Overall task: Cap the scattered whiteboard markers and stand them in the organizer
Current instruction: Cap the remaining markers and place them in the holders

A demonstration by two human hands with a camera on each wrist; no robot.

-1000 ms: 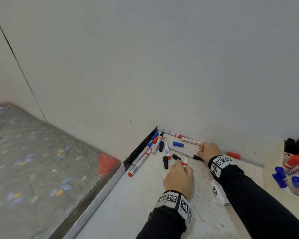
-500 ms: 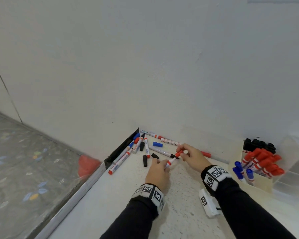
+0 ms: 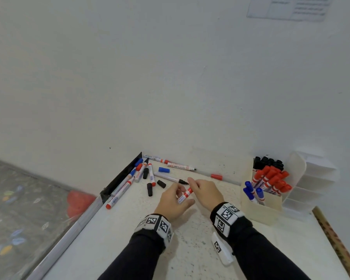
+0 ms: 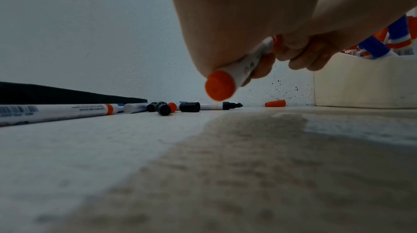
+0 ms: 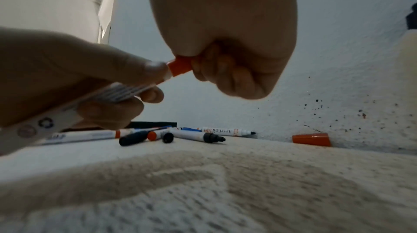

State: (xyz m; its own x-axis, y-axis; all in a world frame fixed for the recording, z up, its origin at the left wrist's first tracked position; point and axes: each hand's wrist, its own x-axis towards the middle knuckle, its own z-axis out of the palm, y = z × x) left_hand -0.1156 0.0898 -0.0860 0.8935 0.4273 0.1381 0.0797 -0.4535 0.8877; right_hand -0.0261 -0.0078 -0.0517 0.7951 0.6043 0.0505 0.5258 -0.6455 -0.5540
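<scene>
From your head camera, the cream organizer [image 3: 260, 205] stands on the speckled white table [image 3: 113, 239], right of your hands. Its back compartment holds black-capped markers [image 3: 268, 161], the middle one red-capped markers [image 3: 272, 178], and the front one three blue-capped markers [image 3: 253, 191]. Left of the organizer, your left hand [image 3: 171, 203] grips the white barrel of a red marker [image 3: 185, 196], and your right hand [image 3: 205, 191] is closed around its red cap end. Farther left of the organizer lie loose markers, three black caps [image 3: 150, 188], one blue cap [image 3: 163, 169] and, by the wall, one red cap [image 3: 216, 176].

From the left wrist, the held marker's round red end [image 4: 220, 85] points at the lens, off the table; the organizer's smooth wall [image 4: 361, 83] rises at right with blue and red caps above it.

From the right wrist, your right fingers [image 5: 228, 74] curl around the red cap [image 5: 180, 66] on the marker; your left fingers [image 5: 117, 110] wrap the barrel. An uncapped black-tipped marker [image 5: 198, 136] lies beyond.
</scene>
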